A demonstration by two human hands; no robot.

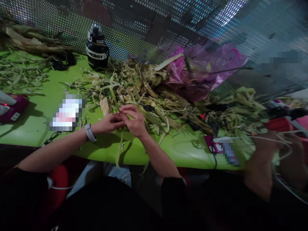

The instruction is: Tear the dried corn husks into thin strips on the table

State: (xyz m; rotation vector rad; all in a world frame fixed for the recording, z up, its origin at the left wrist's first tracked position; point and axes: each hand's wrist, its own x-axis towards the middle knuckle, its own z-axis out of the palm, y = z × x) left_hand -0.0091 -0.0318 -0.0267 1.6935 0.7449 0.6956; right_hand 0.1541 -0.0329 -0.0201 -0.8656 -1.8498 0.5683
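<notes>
My left hand (115, 122), with a pale band (89, 132) on its wrist, is closed, its fingertips pinching a thin strip of husk (119, 146). Right beside it, my right hand (135, 121) is closed with thumb and fingertips on the same strip. The strip hangs below both hands over the table's front edge, and a thin piece also rises above them. Just behind the hands lies a heap of torn green and dry brown husks (144, 80). A dry, pale husk piece (104, 106) lies just beyond my left hand.
A phone (66, 114) lies left on the green table (103, 152). A black bottle (97, 48) stands behind. A pink plastic bag (207, 73) sits on the heap before a perforated metal panel (139, 29). At right are another phone (230, 153), a cable and another person's arms (261, 163).
</notes>
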